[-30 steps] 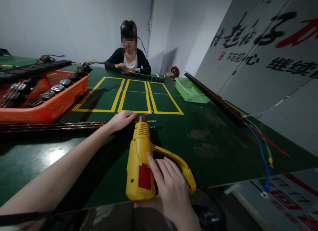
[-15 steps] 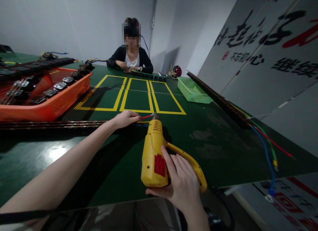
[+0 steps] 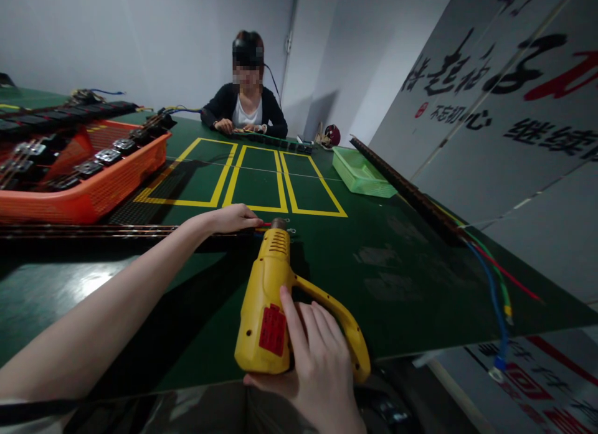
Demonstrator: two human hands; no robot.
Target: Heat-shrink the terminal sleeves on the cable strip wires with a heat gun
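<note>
My right hand (image 3: pixel 313 353) is wrapped round a yellow heat gun (image 3: pixel 265 309) near the table's front edge. The gun's metal nozzle points away from me, just right of my left fingertips. My left hand (image 3: pixel 236 218) pinches a red wire (image 3: pixel 267 225), partly hidden behind the nozzle. Small ring terminals (image 3: pixel 292 230) show just right of the nozzle. A long dark strip with copper-coloured wires (image 3: pixel 116 231) lies on the table, running left from under my left wrist.
An orange basket (image 3: pixel 107 188) with dark parts stands at left. A green basket (image 3: pixel 362 175) is at right, beside a long dark strip (image 3: pixel 406 188) with coloured wires hanging over the edge. A person (image 3: pixel 247 107) sits across the green table (image 3: pixel 336 253), hands on a strip.
The heat gun and my right hand have moved left and slightly towards me. The nozzle now covers part of the red wire, and more ring terminals show. My left hand has shifted only slightly.
</note>
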